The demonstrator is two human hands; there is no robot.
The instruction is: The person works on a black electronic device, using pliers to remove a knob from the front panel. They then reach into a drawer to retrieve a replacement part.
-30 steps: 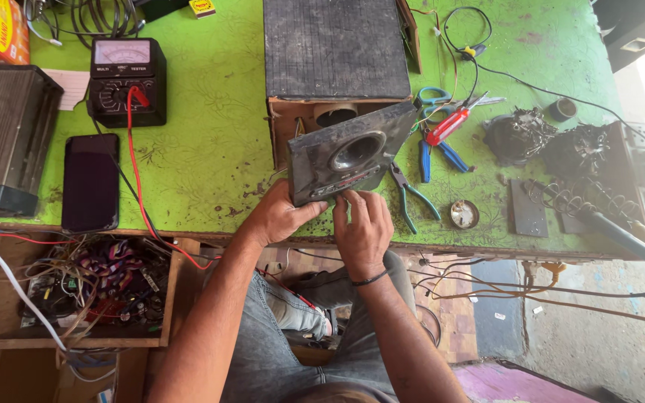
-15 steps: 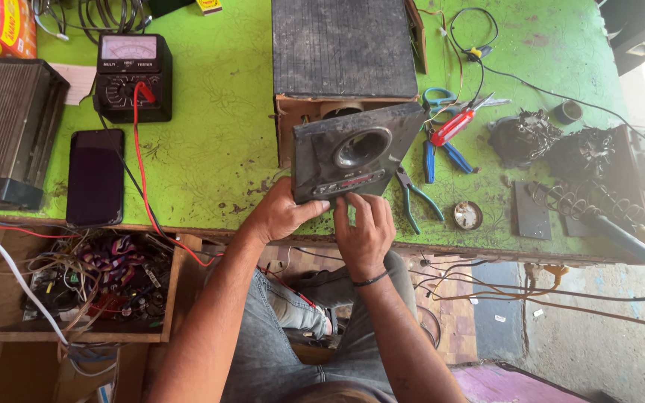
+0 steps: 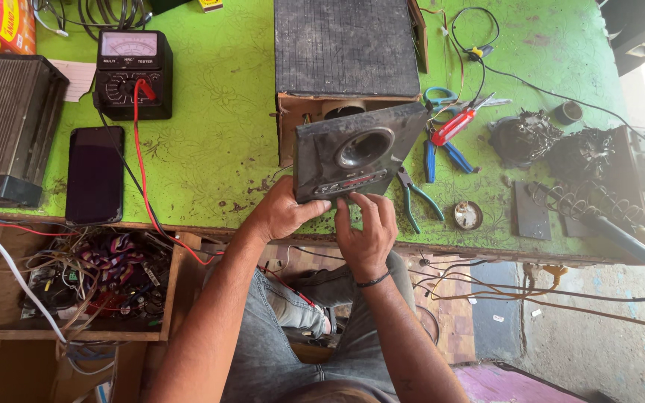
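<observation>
A dark grey speaker front panel (image 3: 352,153) with a round opening leans tilted against an open wooden speaker box (image 3: 346,56) on the green table (image 3: 218,112). My left hand (image 3: 281,213) grips the panel's lower left corner. My right hand (image 3: 366,224) has its fingers on the panel's lower edge, by a strip of small buttons.
An analog multimeter (image 3: 132,73) with a red lead stands at the left, next to a black phone (image 3: 95,174) and a black amplifier (image 3: 5,127). Pliers (image 3: 416,198), screwdrivers (image 3: 453,127), scrap parts (image 3: 554,145) and a soldering iron (image 3: 621,235) lie right. An open drawer of wires (image 3: 83,276) sits below left.
The view has shifted slightly; my right fingers moved up onto the panel's lower edge. The panel stays tilted in my left hand.
</observation>
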